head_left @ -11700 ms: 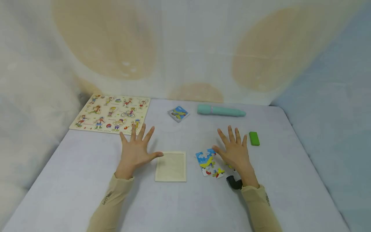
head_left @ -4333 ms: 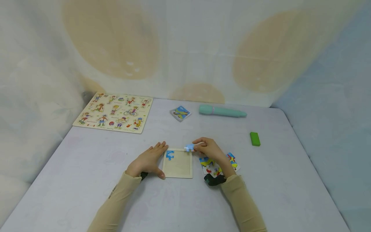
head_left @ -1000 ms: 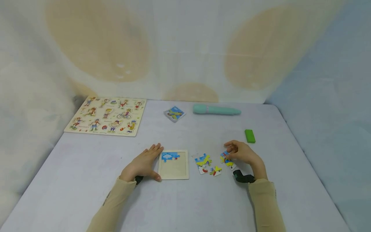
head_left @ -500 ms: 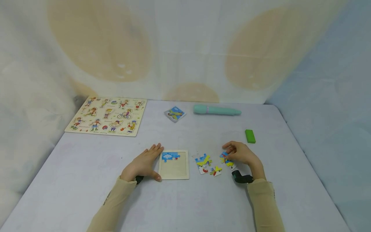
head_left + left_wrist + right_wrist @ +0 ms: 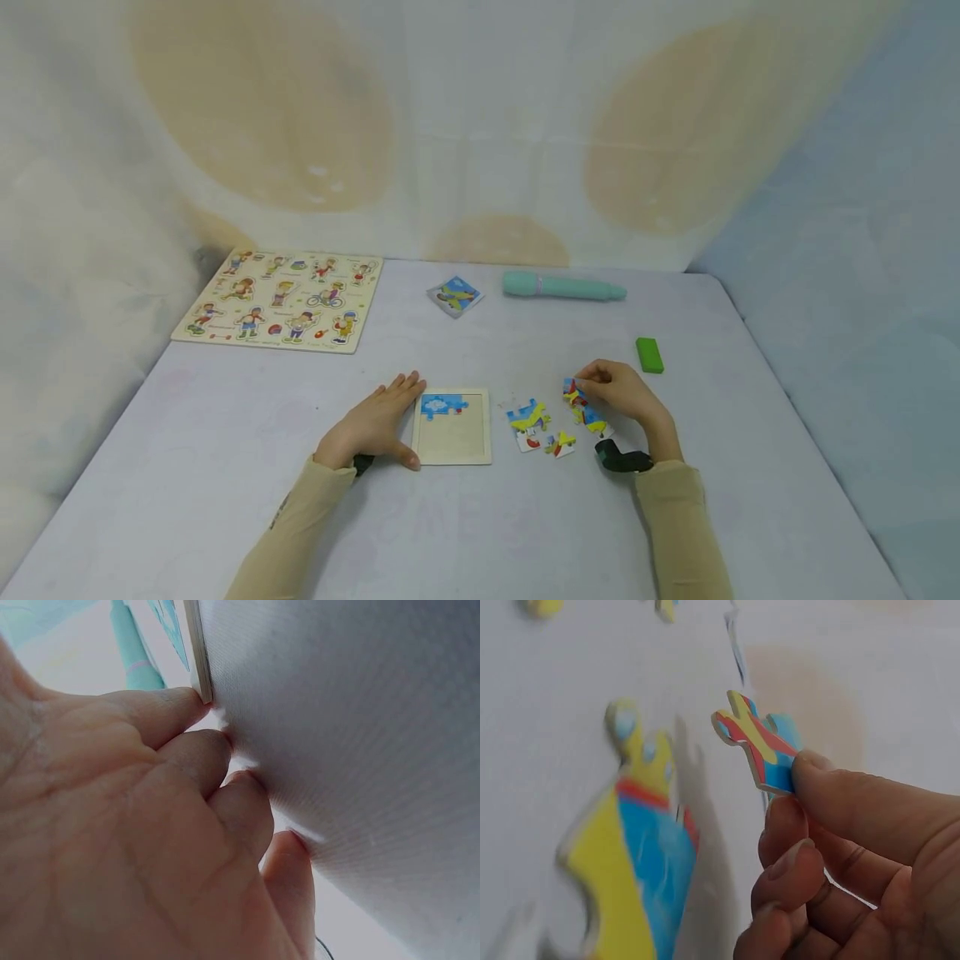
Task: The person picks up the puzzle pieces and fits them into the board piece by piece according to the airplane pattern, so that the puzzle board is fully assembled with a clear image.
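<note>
My right hand (image 5: 624, 390) pinches a puzzle piece (image 5: 759, 742) in blue, red and yellow between thumb and fingers, lifted off the table in the right wrist view. Below it lies another puzzle piece (image 5: 641, 862), yellow and blue. My left hand (image 5: 375, 425) rests on the table with its fingers and thumb against the left side of a square wooden puzzle tray (image 5: 452, 457). Joined blue sky pieces (image 5: 442, 406) sit in the tray's upper left. Between tray and right hand lie loose puzzle pieces (image 5: 529, 417) and a small yellow and white piece (image 5: 561, 443).
At the back left lies a wooden board (image 5: 277, 300) with printed figures. A small picture card (image 5: 455, 296) and a teal pen-shaped object (image 5: 562, 286) lie along the back. A green block (image 5: 649, 355) is just beyond the right hand.
Earlier the tray was bare; blue pieces now fill its upper left. Over the last half second my right hand has lifted a puzzle piece from the right-hand group. The left hand stays at the tray.
</note>
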### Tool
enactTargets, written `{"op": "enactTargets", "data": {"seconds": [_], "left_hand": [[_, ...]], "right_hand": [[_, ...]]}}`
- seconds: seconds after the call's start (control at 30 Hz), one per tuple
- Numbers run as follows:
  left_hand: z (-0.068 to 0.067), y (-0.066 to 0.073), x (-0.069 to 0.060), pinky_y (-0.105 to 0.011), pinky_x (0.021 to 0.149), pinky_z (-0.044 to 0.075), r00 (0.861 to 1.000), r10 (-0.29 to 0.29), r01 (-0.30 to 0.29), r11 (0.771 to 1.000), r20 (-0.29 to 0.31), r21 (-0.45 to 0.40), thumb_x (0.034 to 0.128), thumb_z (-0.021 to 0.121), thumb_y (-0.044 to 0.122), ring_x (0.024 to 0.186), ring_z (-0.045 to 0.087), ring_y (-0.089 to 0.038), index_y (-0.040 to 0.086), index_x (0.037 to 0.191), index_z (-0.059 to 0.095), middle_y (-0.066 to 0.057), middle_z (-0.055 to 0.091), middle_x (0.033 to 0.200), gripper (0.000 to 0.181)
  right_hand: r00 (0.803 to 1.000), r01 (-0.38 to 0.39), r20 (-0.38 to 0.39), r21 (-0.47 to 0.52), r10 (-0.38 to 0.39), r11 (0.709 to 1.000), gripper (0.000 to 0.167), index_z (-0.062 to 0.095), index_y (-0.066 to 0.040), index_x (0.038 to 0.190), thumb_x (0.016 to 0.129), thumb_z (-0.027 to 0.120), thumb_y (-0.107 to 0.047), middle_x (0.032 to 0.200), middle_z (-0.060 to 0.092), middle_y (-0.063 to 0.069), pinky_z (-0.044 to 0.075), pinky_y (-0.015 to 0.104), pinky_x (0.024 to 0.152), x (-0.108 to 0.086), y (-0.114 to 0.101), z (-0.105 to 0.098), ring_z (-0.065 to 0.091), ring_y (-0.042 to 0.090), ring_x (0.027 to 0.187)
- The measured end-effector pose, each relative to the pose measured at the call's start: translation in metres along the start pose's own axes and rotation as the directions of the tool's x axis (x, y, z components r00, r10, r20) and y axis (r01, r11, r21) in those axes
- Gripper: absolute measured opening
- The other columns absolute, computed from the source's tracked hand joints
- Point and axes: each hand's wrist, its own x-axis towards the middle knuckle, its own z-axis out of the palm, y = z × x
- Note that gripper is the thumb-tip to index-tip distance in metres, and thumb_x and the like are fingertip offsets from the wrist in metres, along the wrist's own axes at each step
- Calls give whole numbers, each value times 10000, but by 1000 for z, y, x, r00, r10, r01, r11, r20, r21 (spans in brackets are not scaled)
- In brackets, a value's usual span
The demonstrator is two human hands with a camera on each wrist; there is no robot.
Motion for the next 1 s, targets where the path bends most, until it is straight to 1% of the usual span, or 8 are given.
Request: {"op": "enactTargets", "data": {"seconds": [0.13, 0.27, 0.33, 0.5, 0.63, 0.83, 0.9, 1.0], "left_hand": [[0, 1, 1, -556, 1218, 143, 1000, -3, 3, 1000, 0, -2, 590, 915, 359, 1505, 120, -365, 2, 1522, 245, -183, 161, 1616, 1202], [1, 1, 1, -552, 1219, 142, 1000, -5, 5, 1000, 0, -10, 591, 916, 349, 1505, 119, -364, 2, 1522, 245, -183, 160, 1616, 1199], [1, 2, 1, -552, 1219, 142, 1000, -7, 7, 1000, 0, -12, 592, 917, 345, 1505, 119, -364, 2, 1522, 245, -182, 158, 1616, 1197], [0, 3, 0, -547, 1221, 142, 1000, -15, 15, 1000, 1, -9, 594, 918, 340, 1508, 118, -357, 5, 1523, 245, -175, 158, 1619, 1195], [-1, 4, -1, -544, 1222, 141, 1000, -19, 19, 1000, 4, -6, 595, 917, 341, 1508, 115, -355, 7, 1524, 242, -173, 154, 1620, 1195], [-1, 4, -1, -547, 1222, 136, 1000, -17, 17, 1000, 2, -14, 594, 918, 339, 1508, 112, -359, 5, 1525, 238, -174, 149, 1620, 1200], [-1, 3, -1, -547, 1222, 136, 1000, -17, 17, 1000, 2, -14, 594, 918, 340, 1508, 111, -358, 5, 1525, 236, -173, 148, 1621, 1202], [-1, 3, -1, -548, 1222, 136, 1000, -18, 18, 1000, 4, -14, 592, 917, 345, 1508, 110, -358, 6, 1525, 235, -174, 147, 1621, 1205]], "right_hand": [[1000, 24, 18, 40, -25, 999, 249, 655, -45, 1063, 945, 626, -262, 935, 668, 95, 480, 276, 680, 9, -11, 8, 554, 187, 770], [998, 50, 45, 54, -53, 997, 229, 661, -69, 1051, 940, 632, -267, 922, 661, 80, 457, 263, 620, 21, -24, 20, 518, 180, 742], [996, 67, 54, 59, -70, 996, 219, 666, -78, 1045, 935, 638, -264, 920, 658, 67, 438, 258, 626, 26, -33, 26, 506, 178, 746], [990, 110, 75, 104, -118, 988, 207, 670, -66, 1031, 923, 654, -241, 908, 655, 72, 459, 271, 689, 33, -56, 41, 535, 189, 784], [985, 126, 100, 116, -138, 985, 188, 667, -67, 1024, 924, 652, -226, 888, 652, 66, 471, 266, 686, 37, -70, 56, 551, 188, 773], [973, 150, 161, 95, -164, 984, 146, 672, -78, 1019, 926, 647, -188, 876, 638, 44, 448, 237, 635, 40, -80, 78, 527, 148, 745], [969, 163, 174, 96, -177, 982, 145, 670, -69, 1021, 924, 644, -173, 877, 643, 55, 452, 236, 632, 40, -83, 82, 538, 144, 749], [968, 156, 184, 94, -171, 983, 136, 670, -82, 1022, 917, 651, -167, 881, 651, 58, 458, 236, 638, 39, -85, 87, 556, 142, 760]]}}
